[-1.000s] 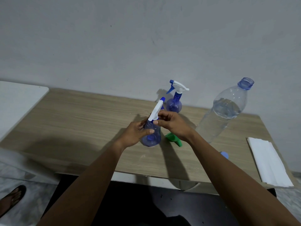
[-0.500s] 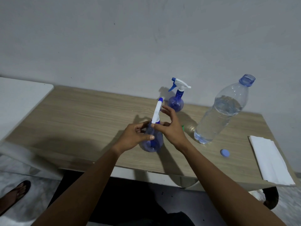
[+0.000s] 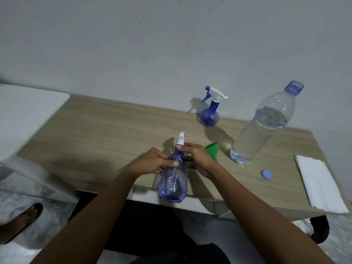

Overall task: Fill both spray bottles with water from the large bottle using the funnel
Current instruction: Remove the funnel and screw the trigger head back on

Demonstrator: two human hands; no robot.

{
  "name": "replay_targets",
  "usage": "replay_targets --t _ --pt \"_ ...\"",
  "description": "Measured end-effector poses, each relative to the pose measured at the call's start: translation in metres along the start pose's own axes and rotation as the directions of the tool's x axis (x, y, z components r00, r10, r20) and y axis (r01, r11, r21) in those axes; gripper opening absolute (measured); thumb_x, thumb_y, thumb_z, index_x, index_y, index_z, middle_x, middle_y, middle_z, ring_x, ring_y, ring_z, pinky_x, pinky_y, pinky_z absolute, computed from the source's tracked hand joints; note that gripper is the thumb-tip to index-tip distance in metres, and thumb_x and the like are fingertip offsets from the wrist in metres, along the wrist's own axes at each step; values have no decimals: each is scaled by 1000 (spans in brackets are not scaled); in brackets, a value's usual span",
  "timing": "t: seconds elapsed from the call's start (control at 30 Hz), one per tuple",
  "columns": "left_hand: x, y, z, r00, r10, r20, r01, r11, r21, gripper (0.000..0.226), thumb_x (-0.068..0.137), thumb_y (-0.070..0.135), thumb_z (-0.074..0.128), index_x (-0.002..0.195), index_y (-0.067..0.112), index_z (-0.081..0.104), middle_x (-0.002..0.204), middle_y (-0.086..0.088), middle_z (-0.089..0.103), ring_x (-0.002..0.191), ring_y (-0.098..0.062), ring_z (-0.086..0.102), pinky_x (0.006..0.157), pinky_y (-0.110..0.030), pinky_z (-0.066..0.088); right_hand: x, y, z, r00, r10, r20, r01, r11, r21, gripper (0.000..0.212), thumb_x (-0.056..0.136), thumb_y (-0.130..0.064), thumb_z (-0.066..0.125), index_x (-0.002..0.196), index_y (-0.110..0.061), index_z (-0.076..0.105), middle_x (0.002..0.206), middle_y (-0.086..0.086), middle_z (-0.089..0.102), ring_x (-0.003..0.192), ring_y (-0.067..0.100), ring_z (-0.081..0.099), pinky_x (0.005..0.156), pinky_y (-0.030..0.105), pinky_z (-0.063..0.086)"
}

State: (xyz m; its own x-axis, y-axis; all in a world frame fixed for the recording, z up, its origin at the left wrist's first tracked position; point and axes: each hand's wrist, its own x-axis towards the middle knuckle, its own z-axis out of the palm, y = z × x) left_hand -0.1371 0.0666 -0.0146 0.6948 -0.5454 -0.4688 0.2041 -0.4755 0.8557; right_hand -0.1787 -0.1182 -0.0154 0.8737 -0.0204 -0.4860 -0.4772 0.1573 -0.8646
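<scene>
**Near Spray Bottle: Position and Grip**

Directions are clock positions centred on the near spray bottle (image 3: 172, 180), with 12 o'clock toward the wall.

1. The near spray bottle is a clear blue unit, held tilted over the near edge of the table (image 3: 95, 134). Its base points toward the person and its white trigger head (image 3: 181, 139) points to 12 o'clock. A dip tube shows inside the body. Whether it holds water cannot be told.
2. The left hand (image 3: 150, 162) comes in from 9 o'clock. Its fingers and thumb are curled round the bottle's upper body.
3. The right hand (image 3: 198, 159) comes in from 3 o'clock. Its fingertips pinch the neck directly below the trigger head.
4. The green funnel (image 3: 212, 149) lies on the table at 2 o'clock, just beyond the right hand and partly hidden by it.
5. The large bottle (image 3: 261, 130) stands farther out at 2 o'clock, uncapped and partly filled with water. The funnel is near its base.
6. The second spray bottle (image 3: 209, 115) stands at 1 o'clock, close to the wall, with its trigger head fitted.
7. A blue cap (image 3: 266, 174) lies on the table at 3 o'clock, near the large bottle's base.
8. A folded white cloth (image 3: 320, 185) lies at 3 o'clock, at the table's right end.
9. A white surface (image 3: 24, 115) adjoins the table at 10 o'clock.
10. A sandalled foot (image 3: 22, 220) is on the floor at 8 o'clock.
</scene>
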Motion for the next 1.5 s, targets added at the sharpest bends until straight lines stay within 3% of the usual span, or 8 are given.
replay_targets --t 0.23,0.53,0.73,0.9,1.0,1.13,1.27,1.5 --pt "0 -5 1 999 -45 15 44 998 47 29 80 40 80 93 14 80 93 -11 78 95 -27 74 97 -44 55 -1 8 1 1000 14 -18 -15 999 -43 10 92 -28 74 94 -19 72 82 2 74 68 12 65 61 24 51" --pt "0 -4 0 997 -54 48 52 998 27 34 76 41 82 97 13 79 91 -8 79 89 -22 76 97 -43 55 3 10 -3 999 36 29 -36 999 -10 19 91 -27 75 106 -16 73 92 5 76 81 18 69 88 42 57" --pt "0 -3 0 995 -64 71 60 997 49 36 77 43 81 97 13 79 91 -8 79 88 -22 76 97 -44 55 -1 8 -3 999 33 13 -33 999 2 17 92 -23 75 103 -12 70 88 8 73 69 13 69 59 26 56" --pt "4 -2 -3 996 -52 74 47 996 72 46 68 51 84 95 15 80 91 -8 78 90 -21 76 95 -44 57 2 8 -5 999 35 26 -35 999 5 19 92 -24 74 109 -17 70 90 3 74 68 10 69 58 24 55" --pt "5 4 -6 999 -18 37 16 998 53 62 53 59 86 94 12 79 92 -12 78 94 -26 75 95 -43 57 9 2 -4 996 -36 -75 39 999 31 32 87 -17 79 113 -18 61 97 6 73 68 13 68 58 26 54" --pt "14 18 -10 996 84 -40 -85 996 -19 41 66 44 88 96 18 80 94 -12 78 97 -24 74 95 -42 57 17 -21 -8 978 -194 -84 197 980 28 18 88 -5 76 95 -15 62 80 2 72 67 15 67 58 25 54" --pt "25 38 -17 984 176 -17 -177 977 -121 30 82 20 79 111 15 74 103 -5 77 99 -20 72 88 -28 57 26 -50 -15 937 -347 -46 348 937 33 15 91 2 70 102 -8 68 77 -1 73 78 20 70 77 33 56" --pt "75 72 -27 932 279 -231 -296 954 -43 56 71 13 88 124 16 68 114 4 74 105 -17 71 95 -38 57 55 -88 -30 861 -497 -108 495 868 -52 26 93 -2 69 119 -5 70 114 14 75 110 26 71 101 38 55"
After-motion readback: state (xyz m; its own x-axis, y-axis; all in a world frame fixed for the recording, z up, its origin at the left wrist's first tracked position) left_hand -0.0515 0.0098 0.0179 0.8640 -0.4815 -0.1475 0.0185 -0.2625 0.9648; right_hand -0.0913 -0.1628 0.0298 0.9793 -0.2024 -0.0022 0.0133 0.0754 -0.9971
